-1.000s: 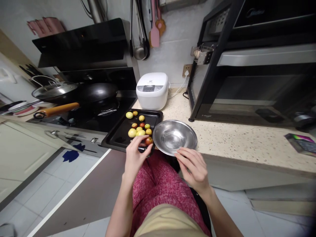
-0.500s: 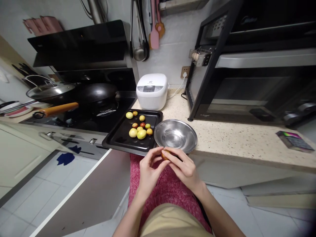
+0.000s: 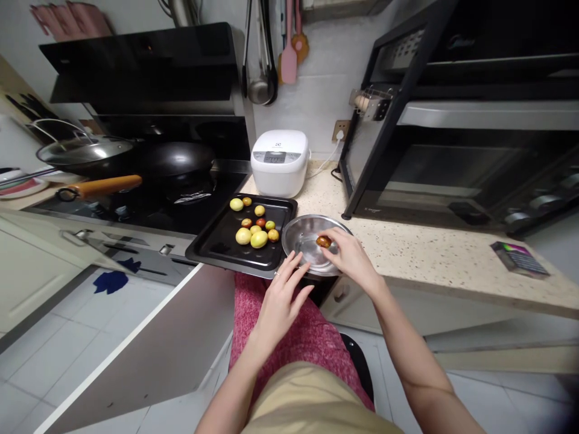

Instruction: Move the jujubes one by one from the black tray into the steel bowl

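Observation:
In the head view, my right hand point(image 3: 351, 259) pinches a reddish-brown jujube point(image 3: 323, 242) over the inside of a steel bowl point(image 3: 302, 234). My left hand point(image 3: 279, 304) holds nothing; its fingers are apart, close to the front left rim of the bowl. Whether the fingertips touch that rim I cannot tell. Left of the bowl lies a black baking tray point(image 3: 221, 244). On it are several jujubes, among them a large yellow-green jujube point(image 3: 259, 240) and a red jujube point(image 3: 261, 222).
A white rice cooker point(image 3: 279, 166) stands behind the tray. An oven point(image 3: 452, 175) takes up the right back of the counter point(image 3: 407, 259), with a small dark box point(image 3: 520, 259) before it. A wok point(image 3: 176, 160) sits on the stove. Below left, a cabinet door point(image 3: 149, 343) hangs open.
Both hands held the jujube together in front of the bowl. They have parted: my right hand has carried it forward over the bowl, while the left has let go and spread its fingers.

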